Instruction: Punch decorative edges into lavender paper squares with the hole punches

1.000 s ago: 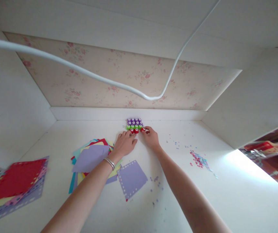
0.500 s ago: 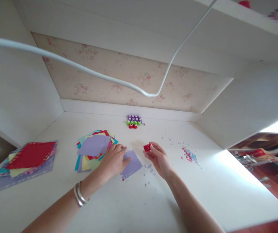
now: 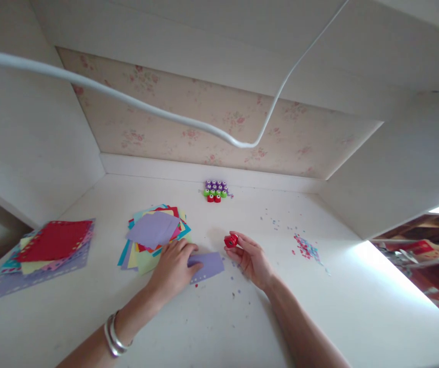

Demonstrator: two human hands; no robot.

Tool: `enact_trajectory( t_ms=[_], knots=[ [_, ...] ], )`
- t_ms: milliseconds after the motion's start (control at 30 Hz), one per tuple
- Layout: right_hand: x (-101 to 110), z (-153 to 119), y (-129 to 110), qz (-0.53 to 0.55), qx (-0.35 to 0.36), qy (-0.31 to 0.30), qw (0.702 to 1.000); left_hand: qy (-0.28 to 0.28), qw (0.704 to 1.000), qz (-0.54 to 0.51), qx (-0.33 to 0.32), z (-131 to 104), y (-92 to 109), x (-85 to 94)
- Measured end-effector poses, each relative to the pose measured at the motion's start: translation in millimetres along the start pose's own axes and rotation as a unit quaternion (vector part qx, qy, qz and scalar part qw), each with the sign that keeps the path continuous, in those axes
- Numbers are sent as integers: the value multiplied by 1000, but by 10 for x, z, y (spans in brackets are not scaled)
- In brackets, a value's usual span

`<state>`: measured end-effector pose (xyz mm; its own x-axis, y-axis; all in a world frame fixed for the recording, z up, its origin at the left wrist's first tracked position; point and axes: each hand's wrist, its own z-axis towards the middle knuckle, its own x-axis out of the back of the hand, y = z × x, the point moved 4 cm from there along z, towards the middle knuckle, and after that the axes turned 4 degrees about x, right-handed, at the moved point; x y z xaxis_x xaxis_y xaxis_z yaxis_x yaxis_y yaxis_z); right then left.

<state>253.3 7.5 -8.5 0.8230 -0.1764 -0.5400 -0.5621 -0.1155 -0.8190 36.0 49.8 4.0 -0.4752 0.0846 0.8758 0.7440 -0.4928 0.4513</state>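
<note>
A small red punch (image 3: 231,240) is pinched between the thumb and fingers of my right hand (image 3: 252,259), just above the white table. My left hand (image 3: 177,263) grips the left edge of a purple sheet (image 3: 210,266), its thumb over the paper. Small holes show along the sheet's lower left edge. Behind my left hand lies a loose pile of coloured paper with a purple sheet (image 3: 152,229) on top. Purple, green and red punches (image 3: 215,191) stand in rows near the back wall.
At the left, a red sheet (image 3: 56,240) with a punched border tops another paper stack. Red and blue confetti (image 3: 306,248) lies to the right, with purple bits near my right hand. A white cable (image 3: 189,120) hangs across the upper view.
The purple sheet has tilted and looks narrower, with my left hand on it. My right hand has lowered slightly and turned the red punch. The camera view has shifted a little.
</note>
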Motion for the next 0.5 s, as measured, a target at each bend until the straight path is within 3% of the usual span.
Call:
enact_trajectory(
  t_ms=[133, 200, 300, 367, 500],
  knots=[
    [44, -1, -10, -68, 41, -3, 997, 7, 992, -126, -4, -12, 51, 24],
    [63, -16, -41, -129, 75, -3, 989, -10, 973, -224, 60, -7, 34, -6],
    [91, -37, -75, -210, 118, 6, 970, -50, 920, -354, 160, -10, -3, -88],
    [104, -45, -69, -251, 138, 12, 958, -47, 897, -400, 179, -5, -12, -103],
    [96, -69, 3, -333, 152, 12, 930, -16, 879, -437, 189, 12, -26, -82]
  ],
)
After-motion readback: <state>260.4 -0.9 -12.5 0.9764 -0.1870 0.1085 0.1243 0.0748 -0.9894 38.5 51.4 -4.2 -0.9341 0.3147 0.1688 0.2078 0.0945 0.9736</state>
